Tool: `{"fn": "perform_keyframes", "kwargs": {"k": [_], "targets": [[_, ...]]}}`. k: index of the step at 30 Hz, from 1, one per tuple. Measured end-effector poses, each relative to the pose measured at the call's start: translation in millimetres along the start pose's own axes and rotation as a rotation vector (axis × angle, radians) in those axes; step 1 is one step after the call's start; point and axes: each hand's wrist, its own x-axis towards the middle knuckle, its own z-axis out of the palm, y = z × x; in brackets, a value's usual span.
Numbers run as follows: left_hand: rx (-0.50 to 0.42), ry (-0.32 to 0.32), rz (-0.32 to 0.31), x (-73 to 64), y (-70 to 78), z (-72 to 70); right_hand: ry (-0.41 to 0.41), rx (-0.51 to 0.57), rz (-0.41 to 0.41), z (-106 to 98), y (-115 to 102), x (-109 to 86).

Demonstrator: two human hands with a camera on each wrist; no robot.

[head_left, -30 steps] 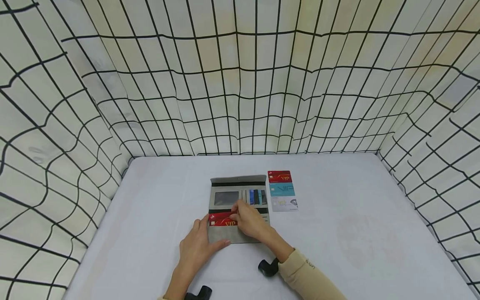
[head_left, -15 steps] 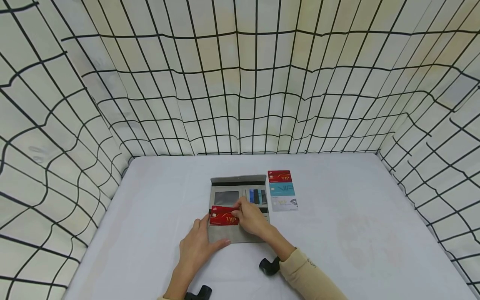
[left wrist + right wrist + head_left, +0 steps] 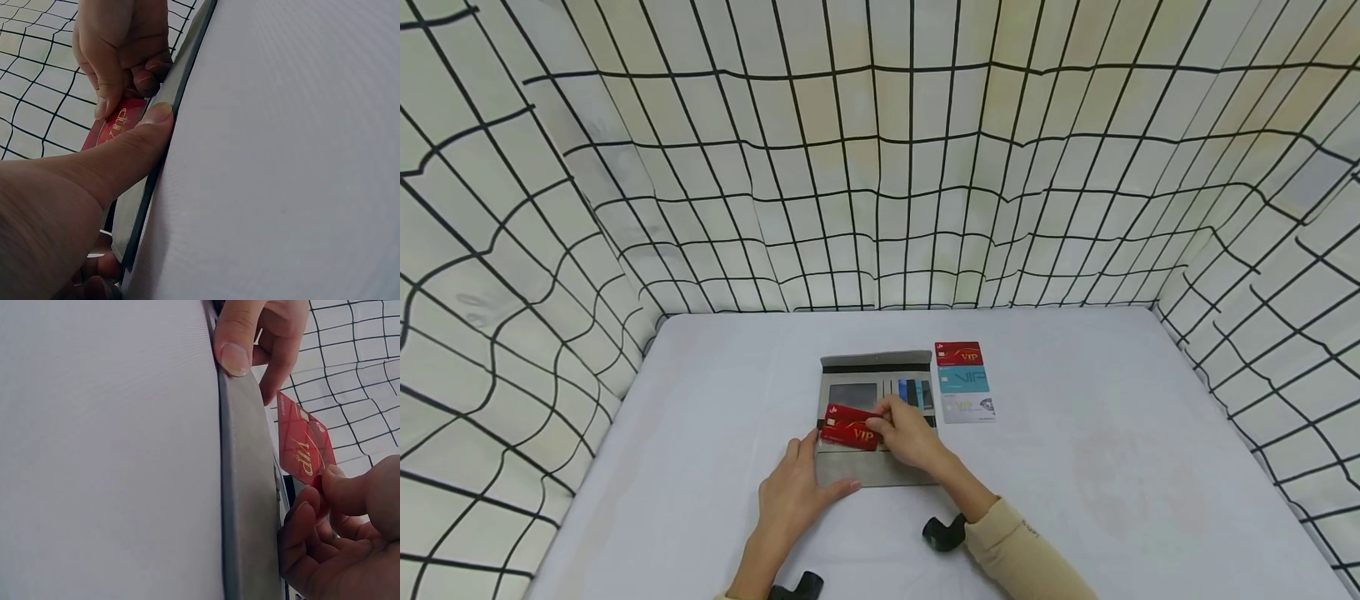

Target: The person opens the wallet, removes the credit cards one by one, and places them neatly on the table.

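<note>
A grey fold-out wallet (image 3: 880, 472) lies spread on the white table, with a dark window and several card slots in its upper half. My right hand (image 3: 910, 435) pinches a red VIP card (image 3: 848, 428) by its right end, between thumb and fingers. The card is tilted and above the wallet's middle; in the right wrist view the red card (image 3: 303, 439) stands clear of the lower pocket. At the wallet's lower left corner rests my left hand (image 3: 793, 492), its straight thumb (image 3: 134, 140) pressing the front edge and its fingers along the left edge.
To the right of the wallet, a red card (image 3: 958, 353), a blue card (image 3: 964, 379) and a whitish card (image 3: 968, 407) lie in a column. White walls with black netting (image 3: 910, 167) enclose the table (image 3: 1112, 417) at the back and sides.
The red card has risen out of the wallet's lower pocket and tilted, its right end lower. My right hand has shifted slightly up and right with it. The left hand has stayed put.
</note>
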Motion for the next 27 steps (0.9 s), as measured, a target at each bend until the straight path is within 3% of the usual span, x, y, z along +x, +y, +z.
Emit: {"fn": "perform_keyframes", "kwargs": {"k": [17,27], "targets": [[0.007,-0.015,-0.014,-0.2,-0.4,-0.9,0.063,0.076,0.067,-14.2,3.4,-6.8],[0.007,-0.008,-0.013,-0.6,-0.5,-0.8,0.079,0.229,0.069,-20.0,7.7,-10.5]]}}
